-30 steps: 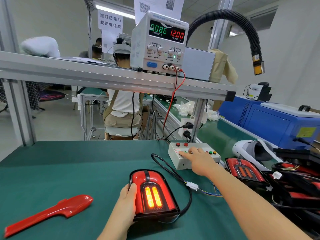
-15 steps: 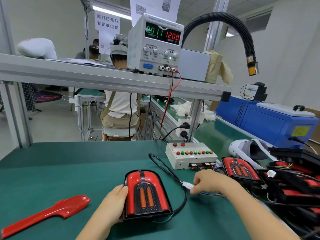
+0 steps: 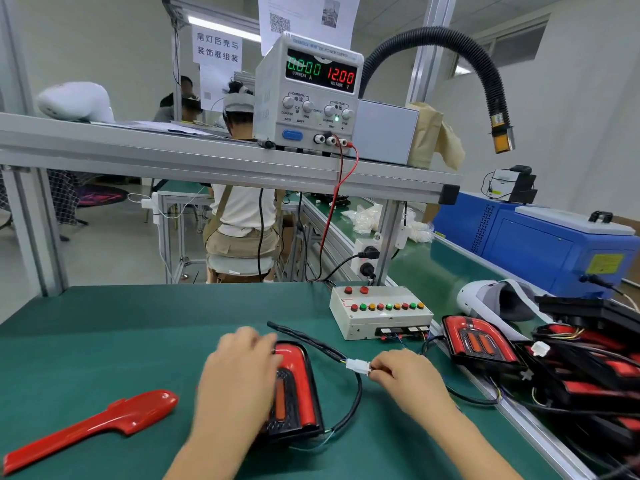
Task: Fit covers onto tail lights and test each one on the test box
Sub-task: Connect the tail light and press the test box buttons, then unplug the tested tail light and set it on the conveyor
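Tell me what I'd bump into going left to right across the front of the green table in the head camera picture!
red cover → left hand → tail light → plug → right hand → second tail light

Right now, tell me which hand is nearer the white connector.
Right. The right hand pinches the white connector at its end; the left hand lies on the tail light, apart from the connector, to its left.
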